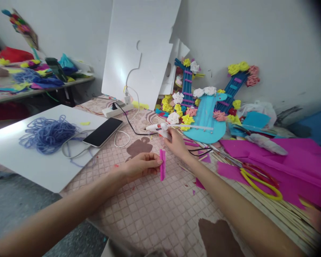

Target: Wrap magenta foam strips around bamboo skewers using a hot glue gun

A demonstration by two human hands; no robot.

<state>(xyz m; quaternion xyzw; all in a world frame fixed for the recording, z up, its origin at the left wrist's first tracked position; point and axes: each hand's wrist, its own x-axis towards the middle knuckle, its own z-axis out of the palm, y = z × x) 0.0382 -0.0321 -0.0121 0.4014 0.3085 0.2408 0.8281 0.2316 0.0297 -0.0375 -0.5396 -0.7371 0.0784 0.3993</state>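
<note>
My left hand (141, 166) pinches a small folded magenta strip (162, 168) and holds it upright over the patterned mat (149, 210). Just beyond it, my right hand (176, 142) is closed round the handle of a white glue gun (160, 128), whose nozzle points left and whose black cord (128, 121) runs back to a power strip (117, 110). The strip and the gun are about a hand's width apart.
A white board (24, 160) at left carries a tangle of blue cord (46, 134) and a black phone (103, 132). Blue paper guitars with paper flowers (205, 114) lean on the wall. Magenta sheets (283, 157) and yellow-handled scissors (259, 182) lie at right.
</note>
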